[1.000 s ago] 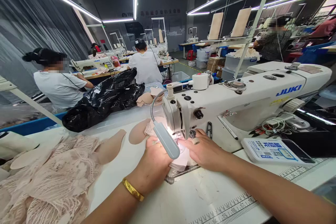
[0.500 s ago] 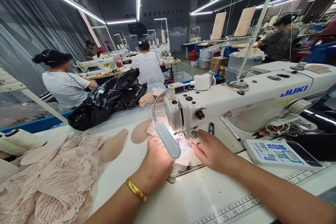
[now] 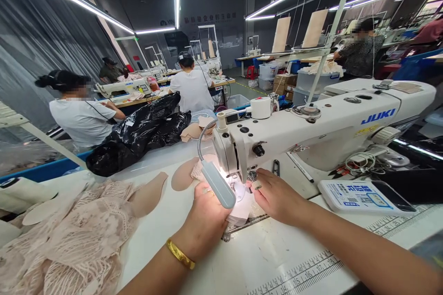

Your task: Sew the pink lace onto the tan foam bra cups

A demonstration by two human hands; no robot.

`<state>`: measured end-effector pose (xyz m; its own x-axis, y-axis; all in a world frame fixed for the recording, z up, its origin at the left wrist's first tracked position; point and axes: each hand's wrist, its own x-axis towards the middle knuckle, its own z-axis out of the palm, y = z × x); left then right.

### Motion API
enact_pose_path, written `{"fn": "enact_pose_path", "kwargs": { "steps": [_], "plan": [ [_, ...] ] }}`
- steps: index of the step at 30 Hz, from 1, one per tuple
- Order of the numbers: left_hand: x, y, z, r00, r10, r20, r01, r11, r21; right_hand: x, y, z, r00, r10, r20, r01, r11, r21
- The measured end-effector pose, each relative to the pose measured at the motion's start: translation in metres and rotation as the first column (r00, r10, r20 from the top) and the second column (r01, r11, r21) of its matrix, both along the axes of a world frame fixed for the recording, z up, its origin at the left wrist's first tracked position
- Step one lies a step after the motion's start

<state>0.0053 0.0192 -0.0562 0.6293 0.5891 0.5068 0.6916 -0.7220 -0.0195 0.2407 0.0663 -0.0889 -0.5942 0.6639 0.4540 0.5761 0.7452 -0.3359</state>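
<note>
Sewing step: pale fabric piece [image 3: 239, 213] under the needle end of the sewing machine [image 3: 311, 122], set in from the sewing table's [image 3: 258, 265] near edge.
Left hand [image 3: 204, 214] lies on the fabric's left, fingertips behind the lamp [image 3: 218, 185]; right hand [image 3: 278, 193] close by the needle, fingers bent. Whether either pinches: cannot tell. Judged step: guiding cloth for stitching; next move likely calls for flat, even feeding, fingertips clear of needle.
</note>
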Motion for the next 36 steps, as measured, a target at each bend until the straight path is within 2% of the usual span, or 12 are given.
{"fn": "enact_pose_path", "kwargs": {
  "steps": [8, 10, 13, 15, 18, 25, 28, 33, 36],
  "plan": [
    [-0.002, 0.001, -0.001, 0.999, 0.05, -0.014, -0.051, 0.998, -0.023, -0.002, -0.002, -0.002, 0.999, -0.037, 0.038, 0.035, 0.998, 0.052],
    [-0.001, -0.001, 0.0, 0.997, 0.072, -0.016, -0.072, 0.996, -0.052, -0.001, -0.003, 0.0, 0.999, 0.004, 0.051, -0.007, 0.998, 0.062],
    [0.005, -0.011, 0.003, 0.996, 0.059, -0.061, -0.068, 0.984, -0.166, 0.003, -0.005, 0.006, 0.989, 0.122, 0.088, -0.129, 0.989, 0.077],
    [0.009, -0.021, 0.004, 0.995, 0.032, -0.093, -0.053, 0.969, -0.24, 0.005, -0.007, 0.01, 0.968, 0.211, 0.138, -0.221, 0.974, 0.057],
    [0.013, -0.031, 0.004, 0.996, 0.009, -0.09, -0.034, 0.96, -0.278, 0.007, -0.009, 0.014, 0.933, 0.296, 0.204, -0.302, 0.953, 0.001],
    [0.011, -0.021, 0.014, 0.989, 0.023, -0.146, -0.054, 0.976, -0.212, 0.002, -0.009, 0.011, 0.944, 0.249, 0.219, -0.247, 0.968, -0.033],
    [0.007, -0.014, 0.016, 0.982, 0.019, -0.189, -0.062, 0.973, -0.223, -0.001, -0.007, 0.007, 0.954, 0.209, 0.215, -0.204, 0.978, -0.045],
    [-0.005, 0.001, 0.015, 0.992, -0.013, -0.129, -0.014, 0.978, -0.207, -0.008, -0.006, 0.005, 0.964, 0.134, 0.23, -0.125, 0.991, -0.053],
    [-0.01, 0.011, 0.015, 0.992, -0.045, -0.12, 0.015, 0.971, -0.239, -0.011, -0.006, 0.007, 0.97, 0.107, 0.217, -0.098, 0.994, -0.054]
  ]
}}
